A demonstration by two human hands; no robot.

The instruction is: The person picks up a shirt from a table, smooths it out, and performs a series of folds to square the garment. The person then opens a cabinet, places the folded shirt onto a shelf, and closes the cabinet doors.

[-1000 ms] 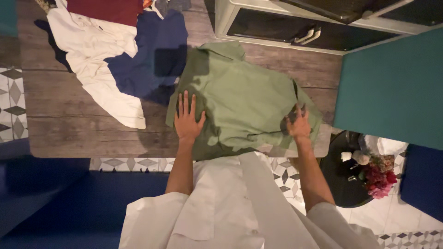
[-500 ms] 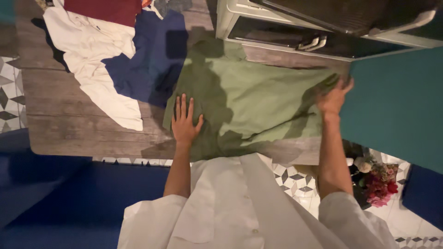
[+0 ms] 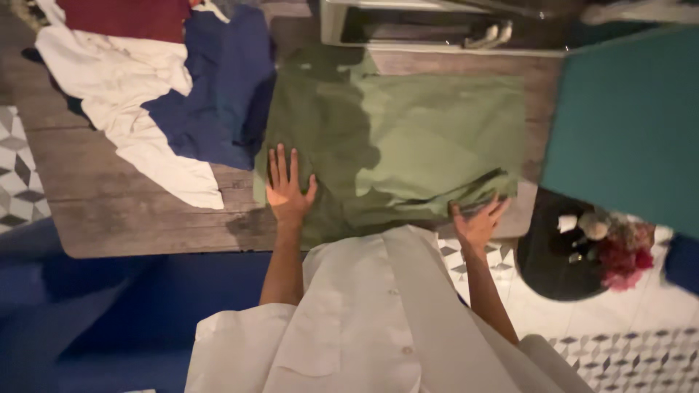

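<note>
Green shirt (image 3: pixel 408 138) lies spread flat on wooden table (image 3: pixel 131 211), approx. centre-right of the top, near edge hanging slightly over the table's front. My left hand (image 3: pixel 286 191) is pressed palm-down on the shirt's left part, fingers spread & straight, gripping nothing. My right hand (image 3: pixel 477 222) is at the shirt's lower right corner, fingers open & curled up against the hem; thumb & fingers touch fabric, but can't tell if cloth is pinched betw. them. Hands well apart, one at each end of the near edge.

Adjacent items: navy garment (image 3: pixel 218 94) just left of the shirt, touching its upper left edge; white garment (image 3: pixel 116 80) further left, partly under the navy one; dark red cloth (image 3: pixel 124 16) at top left. Teal panel (image 3: pixel 626 124) at right. Round black side table (image 3: pixel 561 255) w/ flowers (image 3: pixel 622 255) stands on tiled floor (image 3: pixel 626 342), lower right.
</note>
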